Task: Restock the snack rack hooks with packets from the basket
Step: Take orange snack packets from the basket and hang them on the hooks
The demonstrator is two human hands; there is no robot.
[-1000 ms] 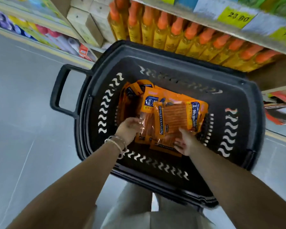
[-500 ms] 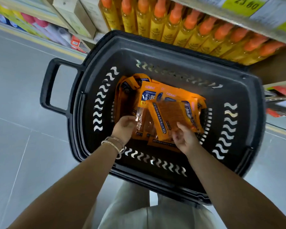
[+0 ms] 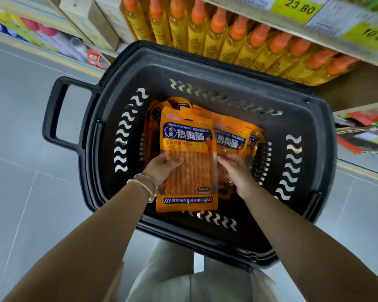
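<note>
A black plastic basket (image 3: pixel 310 131) stands on the floor below me and holds several orange snack packets (image 3: pixel 234 138). One orange packet (image 3: pixel 189 171) with a blue label is raised upright above the pile. My left hand (image 3: pixel 162 168), with bracelets at the wrist, grips its left edge. My right hand (image 3: pixel 236 171) pinches its right edge. No snack rack hooks are in view.
A shelf of yellow bottles with orange caps (image 3: pixel 238 38) runs behind the basket, with yellow price tags (image 3: pixel 297 7) above. Cardboard boxes (image 3: pixel 90 25) stand at the upper left. Red packets (image 3: pixel 364 131) lie on a lower shelf at the right. Grey tiled floor (image 3: pixel 20 149) spreads to the left.
Both hands were reaching into the pile of packets; now they have lifted one packet upright out of the pile, with a hand on each side edge.
</note>
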